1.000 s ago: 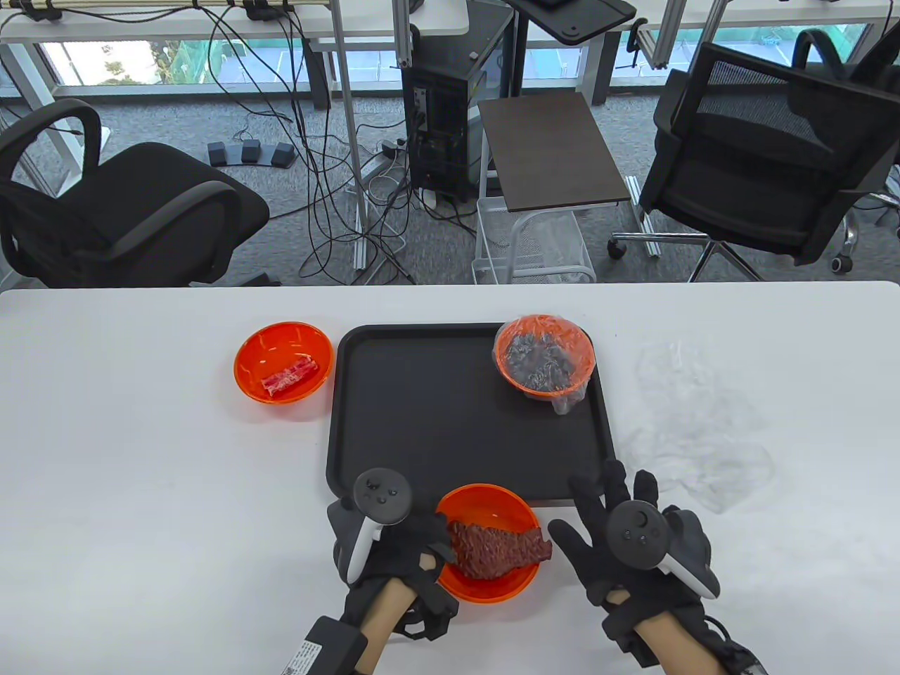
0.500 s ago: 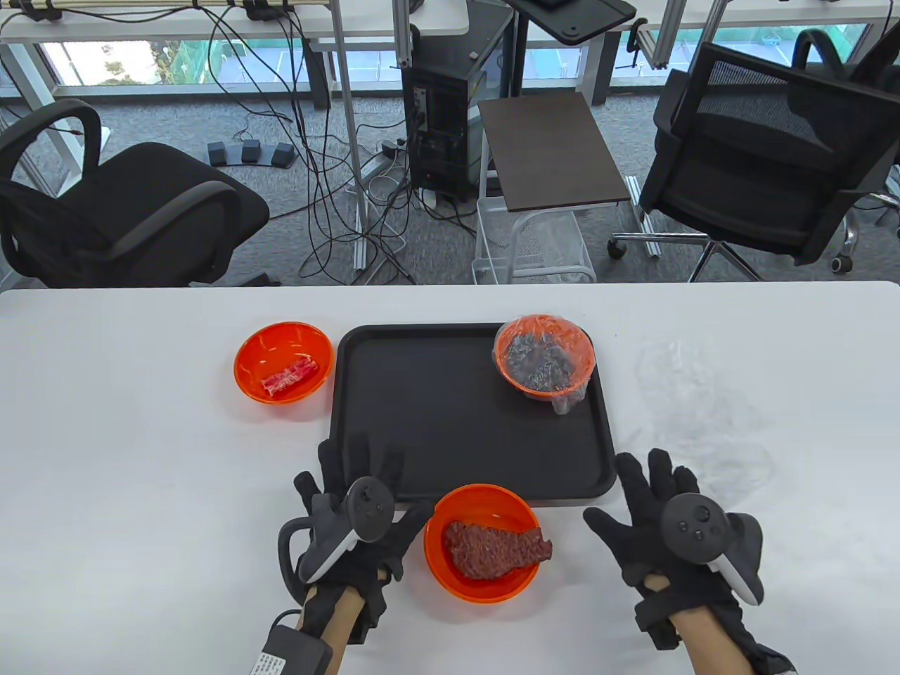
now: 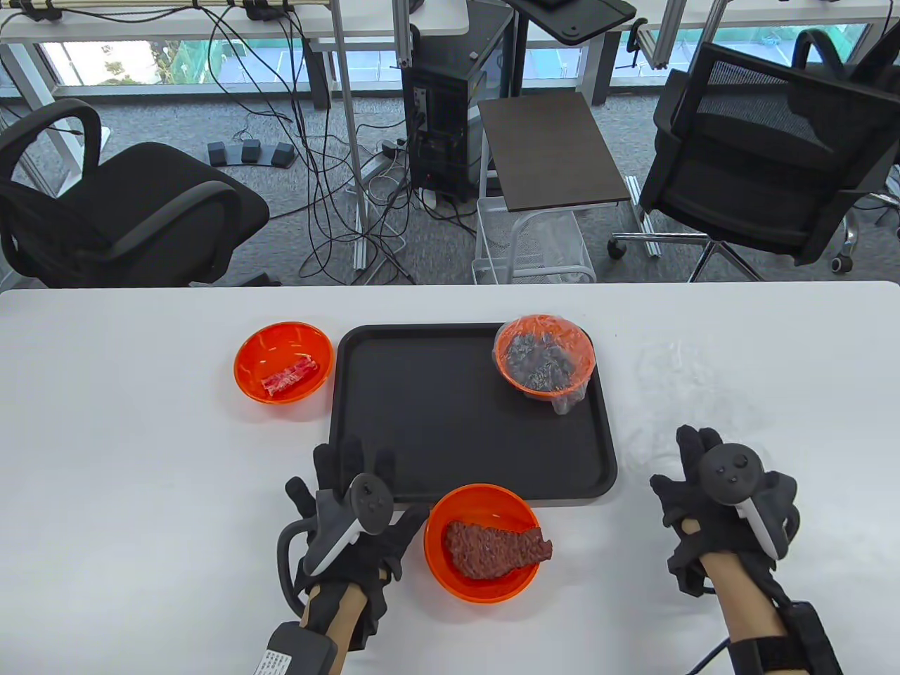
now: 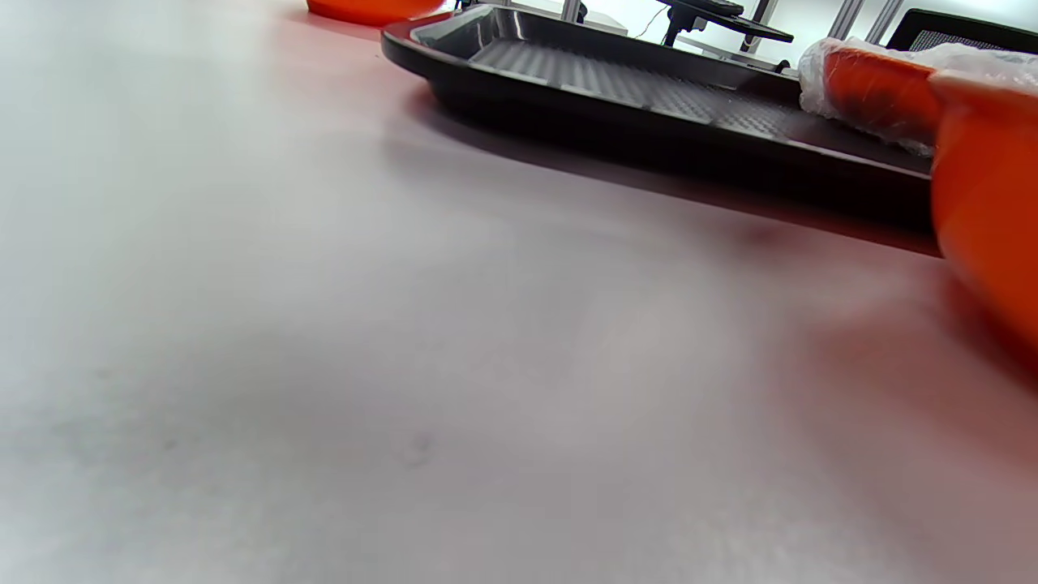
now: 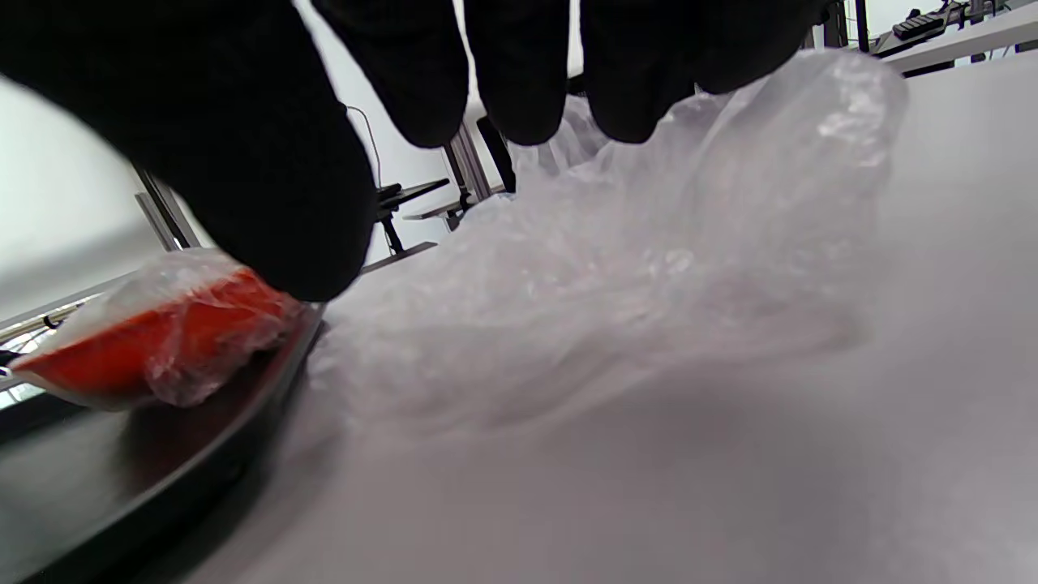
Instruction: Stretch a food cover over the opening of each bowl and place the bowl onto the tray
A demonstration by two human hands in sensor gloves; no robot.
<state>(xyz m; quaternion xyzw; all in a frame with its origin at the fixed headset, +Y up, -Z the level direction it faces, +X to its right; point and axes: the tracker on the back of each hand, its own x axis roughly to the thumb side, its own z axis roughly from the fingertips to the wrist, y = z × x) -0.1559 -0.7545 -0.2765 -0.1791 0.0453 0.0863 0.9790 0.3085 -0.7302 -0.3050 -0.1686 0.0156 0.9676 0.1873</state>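
Right wrist view alone shows the right hand (image 5: pixel 454 122) with fingers (image 5: pixel 519 73) curled down just above the crumpled clear food covers (image 5: pixel 649 268), thumb apart; contact cannot be confirmed. In the table view this hand (image 3: pixel 710 492) sits over the covers' (image 3: pixel 696 401) near edge, right of the tray (image 3: pixel 436 422). Left wrist view shows only bench (image 4: pixel 324 365), tray edge (image 4: pixel 649 154) and bowl walls. Count: three orange bowls, one black tray. One covered bowl (image 3: pixel 545 355), film-wrapped over dark contents, stands in the tray's far right corner. The meat bowl (image 3: pixel 485 541), uncovered, sits on the bench touching the tray's near edge; the far-left bowl (image 3: pixel 283 362), uncovered, sits beside the tray. Left hand (image 3: pixel 351 513) lies flat, fingers spread, holding nothing.
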